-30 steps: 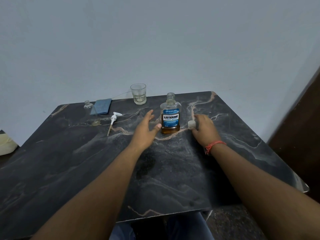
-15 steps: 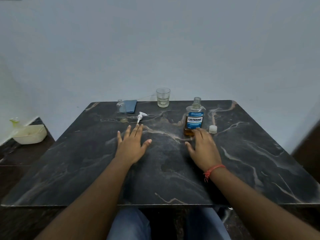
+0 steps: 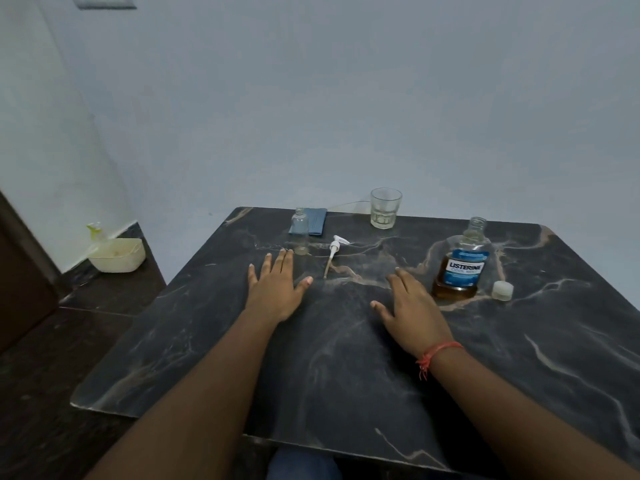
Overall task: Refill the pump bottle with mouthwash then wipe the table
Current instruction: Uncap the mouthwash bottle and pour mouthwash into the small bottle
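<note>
Both hands are flat on the dark marble surface, holding nothing. My left hand has its fingers straight and slightly spread, tips just short of the pump bottle; my right hand lies open too, thumb out toward nine o'clock.

The pump bottle stands upright at about eleven o'clock, neck open, long axis vertical, and it looks empty. Small clear plastic, I judge: light, easy to tip, so I would take it round the body low down and keep it steady while pouring.

Its pump lies on the surface just right of it, head at twelve o'clock, dip tube trailing toward six.

The mouthwash stands upright at one o'clock, uncapped, amber liquid low in it. It should be light, smooth and maybe slick, so grip the waist. Its cap sits just beside it at three o'clock.

A blue cloth lies folded behind the pump bottle, soft, for the wipe. A glass stands at twelve o'clock.
</note>
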Motion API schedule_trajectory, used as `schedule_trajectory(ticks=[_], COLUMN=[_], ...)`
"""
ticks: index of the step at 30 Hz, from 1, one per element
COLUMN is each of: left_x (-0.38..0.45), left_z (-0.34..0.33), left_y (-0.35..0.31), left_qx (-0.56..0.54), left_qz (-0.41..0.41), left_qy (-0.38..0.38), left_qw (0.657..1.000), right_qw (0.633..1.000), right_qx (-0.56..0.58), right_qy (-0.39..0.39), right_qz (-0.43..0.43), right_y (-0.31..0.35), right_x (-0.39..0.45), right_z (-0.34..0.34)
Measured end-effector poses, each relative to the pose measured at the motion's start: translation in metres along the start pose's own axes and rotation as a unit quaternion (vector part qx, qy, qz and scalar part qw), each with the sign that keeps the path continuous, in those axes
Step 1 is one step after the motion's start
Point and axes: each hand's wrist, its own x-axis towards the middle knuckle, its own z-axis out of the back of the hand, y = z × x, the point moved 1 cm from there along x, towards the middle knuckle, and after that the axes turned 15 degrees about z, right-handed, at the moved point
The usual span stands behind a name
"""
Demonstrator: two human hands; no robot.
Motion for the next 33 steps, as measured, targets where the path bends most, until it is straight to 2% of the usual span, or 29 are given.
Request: schedule_trajectory(ticks=[4, 8, 12, 16, 20, 23, 33], left_x=[0.037, 0.068, 0.09, 0.098, 0.098, 0.086, -0.019], left_z=[-0.002, -0.003, -0.004, -0.007, -0.01, -0.009, -0.006], left_y=[-0.004, -0.014, -0.022, -0.032, -0.032, -0.029, -0.022], left_qx=[-0.052, -0.165, -0.33, -0.439, -0.459, -0.449, -0.437], left_qz=[0.003, 0.024, 0.048, 0.05, 0.071, 0.064, 0.04], left_qy=[-0.015, -0.025, 0.005, 0.043, 0.032, 0.028, 0.025], left_qw=[0.999, 0.986, 0.943, 0.896, 0.885, 0.891, 0.898], right_qw=[0.999, 0.999, 1.0, 0.999, 0.998, 0.997, 0.996], right_qx=[-0.011, -0.015, 0.006, 0.032, 0.054, 0.068, 0.078], right_qy=[0.037, 0.04, 0.024, 0.009, 0.0, -0.003, -0.032], right_qz=[-0.004, 0.001, 0.01, 0.014, 0.019, 0.019, 0.008], right_y=[-0.005, -0.01, -0.013, -0.011, -0.008, -0.005, 0.002], right_x=[0.019, 0.03, 0.038, 0.044, 0.046, 0.043, 0.002], right_z=[-0.014, -0.024, -0.027, -0.025, -0.024, -0.021, 0.001])
